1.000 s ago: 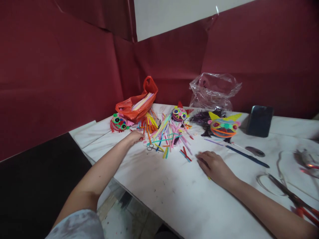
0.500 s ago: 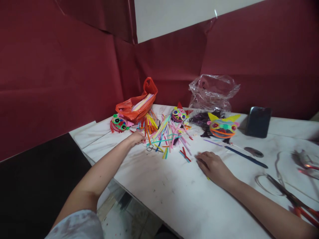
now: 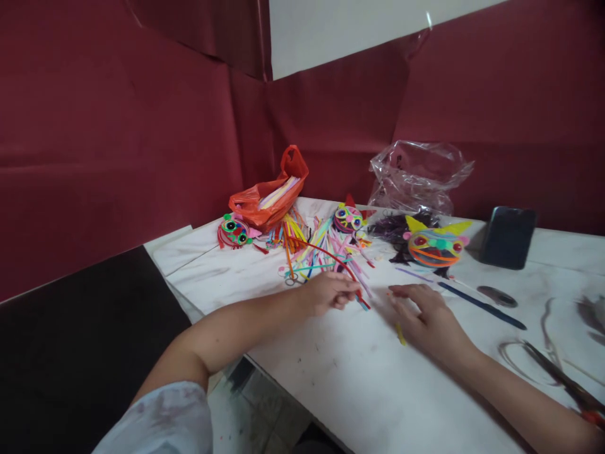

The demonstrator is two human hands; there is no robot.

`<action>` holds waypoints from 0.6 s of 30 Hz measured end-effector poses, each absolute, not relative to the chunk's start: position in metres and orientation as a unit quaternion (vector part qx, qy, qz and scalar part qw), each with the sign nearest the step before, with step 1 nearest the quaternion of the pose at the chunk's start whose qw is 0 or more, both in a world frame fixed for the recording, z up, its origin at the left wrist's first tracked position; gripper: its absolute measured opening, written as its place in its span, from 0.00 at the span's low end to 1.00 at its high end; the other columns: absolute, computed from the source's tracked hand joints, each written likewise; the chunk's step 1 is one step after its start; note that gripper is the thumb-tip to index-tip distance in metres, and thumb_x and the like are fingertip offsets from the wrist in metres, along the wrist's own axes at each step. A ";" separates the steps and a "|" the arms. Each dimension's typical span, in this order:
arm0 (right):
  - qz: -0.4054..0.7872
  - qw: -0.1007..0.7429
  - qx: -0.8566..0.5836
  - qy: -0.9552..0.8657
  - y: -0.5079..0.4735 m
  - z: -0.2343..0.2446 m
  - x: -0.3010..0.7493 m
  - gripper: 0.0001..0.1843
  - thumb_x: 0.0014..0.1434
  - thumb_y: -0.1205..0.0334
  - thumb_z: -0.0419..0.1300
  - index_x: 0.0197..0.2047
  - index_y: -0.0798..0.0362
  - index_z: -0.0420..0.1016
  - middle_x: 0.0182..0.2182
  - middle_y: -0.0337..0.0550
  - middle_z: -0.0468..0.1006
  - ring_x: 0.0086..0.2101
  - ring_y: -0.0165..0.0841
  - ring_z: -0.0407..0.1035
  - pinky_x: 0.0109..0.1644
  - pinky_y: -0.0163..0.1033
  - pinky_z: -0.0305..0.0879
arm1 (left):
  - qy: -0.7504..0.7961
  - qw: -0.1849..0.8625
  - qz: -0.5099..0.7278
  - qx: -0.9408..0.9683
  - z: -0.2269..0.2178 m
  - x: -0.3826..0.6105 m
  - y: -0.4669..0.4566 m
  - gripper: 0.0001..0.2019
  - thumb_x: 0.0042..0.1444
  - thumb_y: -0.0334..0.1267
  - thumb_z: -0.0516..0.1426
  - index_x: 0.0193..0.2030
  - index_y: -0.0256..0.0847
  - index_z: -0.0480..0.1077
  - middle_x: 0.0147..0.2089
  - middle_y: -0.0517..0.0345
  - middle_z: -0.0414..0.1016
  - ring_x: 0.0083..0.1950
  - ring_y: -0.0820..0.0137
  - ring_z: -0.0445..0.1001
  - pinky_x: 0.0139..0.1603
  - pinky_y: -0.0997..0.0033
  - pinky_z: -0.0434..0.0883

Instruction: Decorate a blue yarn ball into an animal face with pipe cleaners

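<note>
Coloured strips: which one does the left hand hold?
The long red strip, curving from the left hand across the multicoloured pile. By contrast, the short yellow strip lies beside the right hand.

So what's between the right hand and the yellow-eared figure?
Head view: a thin purple strip and the left end of the dark blue strip lie between right hand and yellow-eared figure.
</note>
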State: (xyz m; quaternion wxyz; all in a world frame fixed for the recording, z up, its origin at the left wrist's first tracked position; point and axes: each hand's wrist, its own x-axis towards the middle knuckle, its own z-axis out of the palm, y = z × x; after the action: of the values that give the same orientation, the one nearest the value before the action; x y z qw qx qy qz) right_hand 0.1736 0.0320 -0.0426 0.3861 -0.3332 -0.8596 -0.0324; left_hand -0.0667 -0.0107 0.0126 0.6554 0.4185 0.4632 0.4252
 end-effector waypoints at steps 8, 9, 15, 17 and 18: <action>-0.031 0.432 -0.267 -0.861 0.016 -0.024 0.170 0.10 0.62 0.56 0.56 0.35 0.52 0.74 0.27 0.43 0.78 0.29 0.36 0.71 0.38 0.43 0.62 | 0.402 0.687 0.490 0.355 -0.004 0.003 -0.008 0.17 0.39 0.42 0.69 0.24 0.34 0.67 0.20 0.65 0.65 0.17 0.85 0.53 0.20 0.78 0.46; -0.032 0.431 -0.266 -0.862 0.016 -0.024 0.170 0.10 0.63 0.57 0.55 0.34 0.52 0.74 0.26 0.43 0.78 0.28 0.35 0.70 0.37 0.43 0.61 | 0.405 0.680 0.499 0.352 -0.006 0.005 -0.007 0.17 0.37 0.42 0.69 0.23 0.34 0.67 0.20 0.65 0.65 0.18 0.84 0.53 0.20 0.78 0.47; -0.004 0.368 -0.250 -0.896 0.009 -0.021 0.166 0.17 0.63 0.61 0.50 0.25 0.51 0.70 0.19 0.41 0.73 0.24 0.33 0.66 0.37 0.42 0.59 | 0.400 0.643 0.558 0.340 -0.016 0.000 0.002 0.17 0.34 0.41 0.71 0.21 0.35 0.67 0.17 0.65 0.64 0.18 0.82 0.57 0.21 0.76 0.52; -0.007 0.353 -0.247 -0.903 0.007 -0.019 0.166 0.18 0.63 0.61 0.49 0.21 0.51 0.66 0.17 0.40 0.70 0.24 0.33 0.64 0.37 0.42 0.58 | 0.403 0.604 0.597 0.342 -0.011 -0.012 0.012 0.16 0.37 0.39 0.70 0.20 0.34 0.68 0.16 0.65 0.62 0.18 0.80 0.59 0.21 0.76 0.55; -0.005 0.349 -0.259 -0.901 0.007 -0.019 0.166 0.18 0.62 0.62 0.49 0.20 0.51 0.65 0.16 0.40 0.69 0.24 0.33 0.64 0.37 0.42 0.58 | 0.408 0.579 0.622 0.333 -0.007 -0.020 0.018 0.14 0.38 0.37 0.70 0.20 0.34 0.68 0.15 0.64 0.63 0.18 0.80 0.60 0.21 0.76 0.56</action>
State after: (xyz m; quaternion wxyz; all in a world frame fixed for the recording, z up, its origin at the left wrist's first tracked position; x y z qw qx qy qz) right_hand 0.1657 0.0072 -0.0186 0.3489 -0.2586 -0.9008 -0.0048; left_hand -0.0203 0.0177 -0.0072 0.5791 0.3331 0.4084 0.6221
